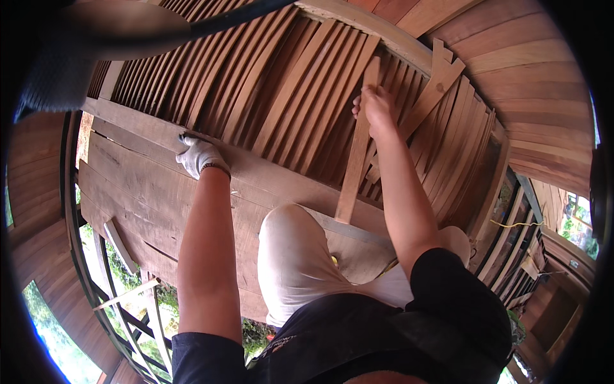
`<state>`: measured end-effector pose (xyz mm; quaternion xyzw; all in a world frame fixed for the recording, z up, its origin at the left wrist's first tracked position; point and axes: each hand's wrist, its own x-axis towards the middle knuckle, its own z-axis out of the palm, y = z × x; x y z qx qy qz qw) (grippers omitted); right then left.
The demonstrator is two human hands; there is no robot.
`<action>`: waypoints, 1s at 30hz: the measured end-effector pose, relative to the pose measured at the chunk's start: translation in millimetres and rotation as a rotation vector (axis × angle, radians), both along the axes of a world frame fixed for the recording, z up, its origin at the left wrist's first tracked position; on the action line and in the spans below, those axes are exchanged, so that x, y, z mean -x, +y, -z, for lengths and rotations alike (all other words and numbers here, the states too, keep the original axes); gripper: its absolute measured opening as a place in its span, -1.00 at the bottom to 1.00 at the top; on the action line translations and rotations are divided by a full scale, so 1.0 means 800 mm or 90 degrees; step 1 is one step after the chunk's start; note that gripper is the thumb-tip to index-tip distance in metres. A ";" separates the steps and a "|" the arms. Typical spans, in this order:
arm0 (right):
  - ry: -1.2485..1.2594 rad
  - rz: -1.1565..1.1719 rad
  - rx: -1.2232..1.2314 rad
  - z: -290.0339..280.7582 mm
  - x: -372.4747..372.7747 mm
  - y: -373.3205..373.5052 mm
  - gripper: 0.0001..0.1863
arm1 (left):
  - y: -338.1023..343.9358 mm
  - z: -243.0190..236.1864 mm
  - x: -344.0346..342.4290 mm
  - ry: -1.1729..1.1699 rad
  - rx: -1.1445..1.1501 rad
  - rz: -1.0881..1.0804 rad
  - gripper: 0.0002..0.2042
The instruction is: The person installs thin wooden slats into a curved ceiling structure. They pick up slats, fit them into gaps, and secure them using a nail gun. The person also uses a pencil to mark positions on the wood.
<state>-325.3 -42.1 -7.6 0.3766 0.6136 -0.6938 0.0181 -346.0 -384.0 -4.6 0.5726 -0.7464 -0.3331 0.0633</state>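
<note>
Wooden slat at frame centre clamped in bare right hand; gloved left hand, fingers together, presses on plank.

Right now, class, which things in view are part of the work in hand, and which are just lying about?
In hand: wooden slat, gripped by right hand; gloved left hand pressing on plank.
Lying about: stacked slats; loose short board.
</note>
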 end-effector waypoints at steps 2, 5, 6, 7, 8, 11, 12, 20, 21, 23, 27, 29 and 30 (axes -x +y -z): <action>0.031 0.063 0.008 -0.006 0.000 0.012 -0.81 | 0.000 -0.001 -0.001 -0.015 -0.001 0.001 -0.24; 0.020 0.077 0.002 -0.004 0.013 0.015 -0.79 | -0.003 0.011 -0.001 -0.015 0.015 0.012 -0.22; 0.010 0.067 -0.004 -0.004 0.027 0.013 -0.78 | -0.002 0.011 0.000 -0.009 0.014 0.014 -0.21; 0.000 0.057 -0.009 -0.005 0.035 0.012 -0.77 | -0.001 0.011 0.000 -0.004 0.012 0.015 -0.21; -0.004 0.047 -0.033 0.000 0.037 0.012 -0.77 | -0.002 0.012 0.001 -0.004 0.005 0.013 -0.21; 0.021 -0.016 0.016 0.021 0.042 0.020 -0.82 | -0.004 0.015 0.003 -0.006 -0.008 0.008 -0.22; 0.038 -0.026 0.009 0.024 0.041 0.026 -0.84 | -0.006 0.016 0.003 -0.007 -0.006 0.006 -0.22; 0.001 -0.102 -0.045 0.011 0.041 0.043 -0.87 | 0.002 0.007 0.002 -0.014 0.004 0.002 -0.23; 0.002 -0.129 -0.040 0.010 0.039 0.048 -0.87 | 0.001 0.006 0.001 -0.010 0.005 -0.007 -0.23; 0.004 -0.188 -0.028 0.007 0.034 0.057 -0.88 | -0.005 0.013 0.003 -0.001 0.003 -0.011 -0.22; 0.005 -0.126 -0.010 0.004 0.035 0.053 -0.86 | -0.004 0.015 0.006 0.006 0.000 -0.004 -0.21; -0.001 -0.154 -0.042 -0.009 0.028 0.086 -0.85 | -0.006 0.024 0.006 -0.006 0.005 0.000 -0.21; 0.011 -0.198 -0.022 -0.023 0.022 0.096 -0.83 | -0.003 0.016 0.004 -0.011 0.004 -0.001 -0.21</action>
